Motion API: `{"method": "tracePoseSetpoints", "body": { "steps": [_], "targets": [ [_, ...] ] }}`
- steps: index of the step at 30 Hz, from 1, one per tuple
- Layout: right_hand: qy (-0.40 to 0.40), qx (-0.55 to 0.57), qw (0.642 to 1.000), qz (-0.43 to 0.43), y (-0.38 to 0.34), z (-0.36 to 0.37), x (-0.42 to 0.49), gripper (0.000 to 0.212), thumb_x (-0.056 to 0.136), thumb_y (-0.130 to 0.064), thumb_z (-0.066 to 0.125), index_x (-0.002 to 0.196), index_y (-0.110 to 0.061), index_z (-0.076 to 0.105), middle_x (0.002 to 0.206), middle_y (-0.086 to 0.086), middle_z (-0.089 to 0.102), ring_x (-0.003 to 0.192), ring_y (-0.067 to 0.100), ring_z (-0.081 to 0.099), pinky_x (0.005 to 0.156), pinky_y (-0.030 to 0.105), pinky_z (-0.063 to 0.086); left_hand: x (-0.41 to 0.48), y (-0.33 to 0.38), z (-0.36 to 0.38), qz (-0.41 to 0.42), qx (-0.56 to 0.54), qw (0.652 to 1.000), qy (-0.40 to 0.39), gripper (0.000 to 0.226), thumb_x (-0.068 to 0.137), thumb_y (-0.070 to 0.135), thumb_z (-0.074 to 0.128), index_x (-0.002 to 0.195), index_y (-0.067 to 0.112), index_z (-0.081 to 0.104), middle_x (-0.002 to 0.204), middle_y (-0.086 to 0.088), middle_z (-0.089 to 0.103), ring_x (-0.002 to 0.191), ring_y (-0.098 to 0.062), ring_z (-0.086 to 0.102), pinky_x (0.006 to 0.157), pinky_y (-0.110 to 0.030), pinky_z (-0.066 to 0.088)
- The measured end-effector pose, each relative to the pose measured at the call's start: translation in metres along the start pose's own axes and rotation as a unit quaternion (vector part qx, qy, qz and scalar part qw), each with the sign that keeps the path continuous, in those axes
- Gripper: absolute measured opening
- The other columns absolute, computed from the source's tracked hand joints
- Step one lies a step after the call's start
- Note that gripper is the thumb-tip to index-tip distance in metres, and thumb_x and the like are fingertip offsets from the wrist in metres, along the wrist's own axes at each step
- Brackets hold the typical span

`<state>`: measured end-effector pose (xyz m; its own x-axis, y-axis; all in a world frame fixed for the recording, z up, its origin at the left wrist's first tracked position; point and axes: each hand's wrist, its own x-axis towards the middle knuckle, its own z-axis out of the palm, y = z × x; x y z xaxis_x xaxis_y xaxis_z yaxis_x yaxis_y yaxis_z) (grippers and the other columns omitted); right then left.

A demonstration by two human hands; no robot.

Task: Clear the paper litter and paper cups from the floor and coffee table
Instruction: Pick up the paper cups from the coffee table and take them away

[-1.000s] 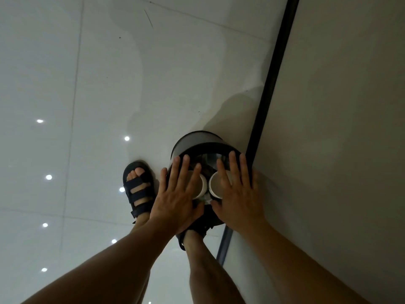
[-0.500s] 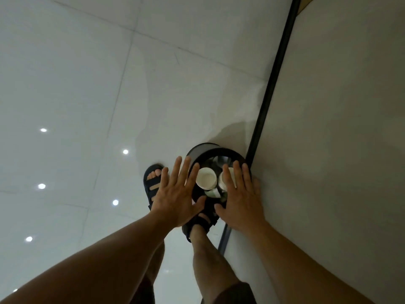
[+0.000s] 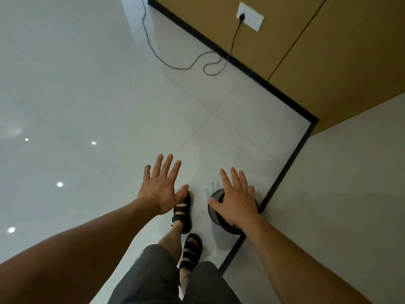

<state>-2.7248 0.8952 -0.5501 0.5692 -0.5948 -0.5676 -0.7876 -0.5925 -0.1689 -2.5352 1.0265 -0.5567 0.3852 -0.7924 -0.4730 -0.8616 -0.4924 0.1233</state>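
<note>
Under right hand (image 3: pixel 237 204) stood bin (image 3: pixel 229 228), mostly covered, contents hidden | right hand was flat, fingers straight, holding nothing | left hand (image 3: pixel 161 187) alongside was spread wide, empty

Bin (image 3: pixel 228 228) interior not visible: right hand (image 3: pixel 237 202) lies spread across the opening, and only the left wall and near rim show. Contents cannot be told. Toe of forward sandal (image 3: pixel 183 212) is behind left hand (image 3: pixel 161 189). Cable (image 3: pixel 234 38) exits at the top edge, far end unseen. Both forearms are cut off at the frame edges.
</note>
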Motion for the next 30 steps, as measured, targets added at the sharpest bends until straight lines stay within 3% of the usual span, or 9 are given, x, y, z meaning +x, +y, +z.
{"method": "tracePoseSetpoints", "body": {
  "steps": [7,14,23,30],
  "targets": [
    [-0.015,-0.069,0.991,-0.111,-0.117,-0.027,-0.075,0.094,0.085,-0.073,0.04,0.154,-0.035,-0.011,0.163,-0.001,-0.018,0.148,0.024,-0.02,0.117,0.057,0.003,-0.17,-0.07,-0.024,-0.146,-0.091,0.984,0.05,0.079,0.086,0.07,0.005,0.151,0.029,-0.013,0.159,0.0,-0.02,0.144,-0.024,-0.025,0.117,-0.051,-0.003],
    [-0.004,-0.155,0.956,-0.25,-0.297,-0.025,-0.132,0.092,0.087,-0.071,0.041,0.155,-0.033,-0.008,0.163,0.0,-0.014,0.149,0.024,-0.017,0.118,0.056,0.004,-0.318,-0.18,-0.018,-0.291,-0.177,0.929,0.148,0.077,0.089,0.069,0.011,0.152,0.029,-0.006,0.16,0.001,-0.015,0.145,-0.021,-0.021,0.118,-0.049,0.0],
    [-0.018,-0.234,0.869,-0.435,-0.578,0.08,-0.251,0.089,0.087,-0.073,0.039,0.156,-0.032,0.001,0.164,-0.001,-0.008,0.15,0.023,-0.013,0.117,0.055,0.008,-0.566,-0.347,0.055,-0.491,-0.232,0.812,0.213,0.078,0.088,0.069,0.012,0.153,0.028,-0.005,0.16,0.001,-0.013,0.146,-0.021,-0.019,0.117,-0.05,0.0],
    [-0.035,-0.272,0.798,-0.537,-0.747,0.154,-0.32,0.089,0.086,-0.074,0.039,0.156,-0.031,0.005,0.164,-0.002,-0.004,0.15,0.021,-0.011,0.117,0.054,0.011,-0.712,-0.441,0.095,-0.603,-0.258,0.713,0.247,0.076,0.091,0.067,0.018,0.153,0.028,-0.001,0.161,0.001,-0.01,0.147,-0.021,-0.014,0.118,-0.049,0.004]
  ]
}}
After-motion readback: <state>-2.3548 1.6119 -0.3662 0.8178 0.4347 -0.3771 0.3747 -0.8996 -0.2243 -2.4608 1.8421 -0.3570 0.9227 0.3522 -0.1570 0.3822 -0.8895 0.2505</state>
